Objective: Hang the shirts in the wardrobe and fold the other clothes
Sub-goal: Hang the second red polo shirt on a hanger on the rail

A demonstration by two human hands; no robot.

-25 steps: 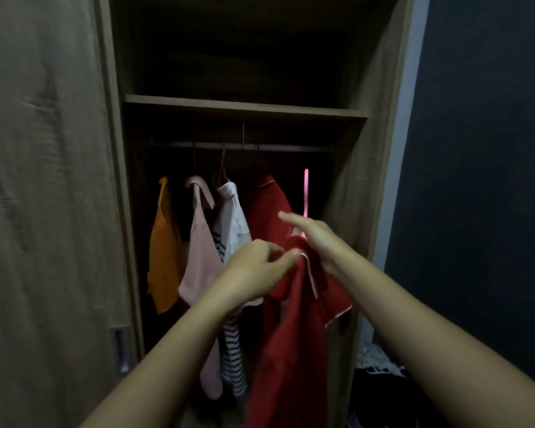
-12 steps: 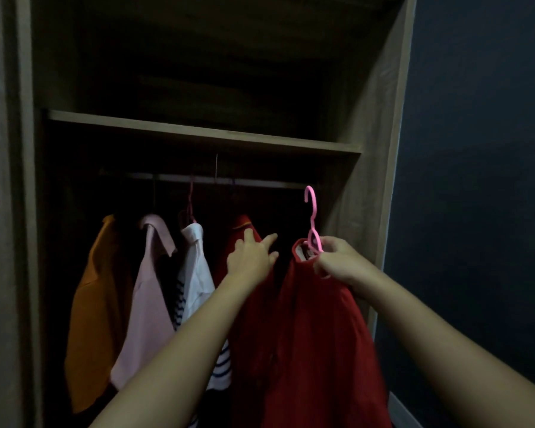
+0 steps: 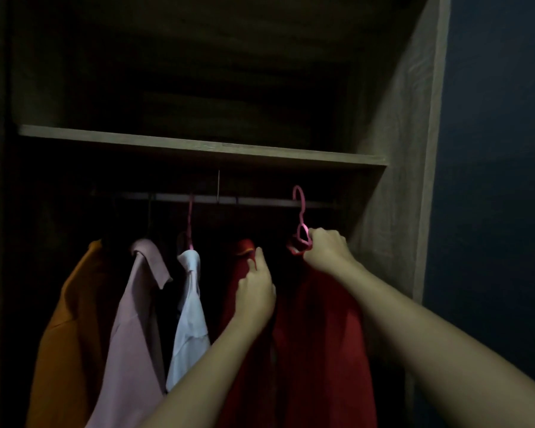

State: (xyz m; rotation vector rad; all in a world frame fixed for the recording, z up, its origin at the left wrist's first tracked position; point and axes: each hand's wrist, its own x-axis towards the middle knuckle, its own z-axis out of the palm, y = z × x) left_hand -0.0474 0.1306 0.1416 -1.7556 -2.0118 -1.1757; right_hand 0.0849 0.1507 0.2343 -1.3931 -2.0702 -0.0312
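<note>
A red shirt (image 3: 322, 341) hangs on a pink hanger (image 3: 300, 217), whose hook is at the wardrobe rail (image 3: 260, 201) near its right end. My right hand (image 3: 326, 253) grips the hanger's neck at the shirt's collar. My left hand (image 3: 255, 293) is shut on the cloth of a second red shirt (image 3: 240, 273) hanging just to the left. Further left on the rail hang a white shirt (image 3: 190, 322), a pale pink shirt (image 3: 136, 335) and an orange shirt (image 3: 71, 329).
A wooden shelf (image 3: 198, 146) runs just above the rail. The wardrobe's right side panel (image 3: 393, 149) stands close to my right hand. A dark blue wall (image 3: 501, 180) lies to the right. The inside is dim.
My right hand has lifted the pink hanger with the red shirt up to the rail. My left hand has moved from the shirt's collar onto the neighbouring red shirt. The camera tilted upward.
</note>
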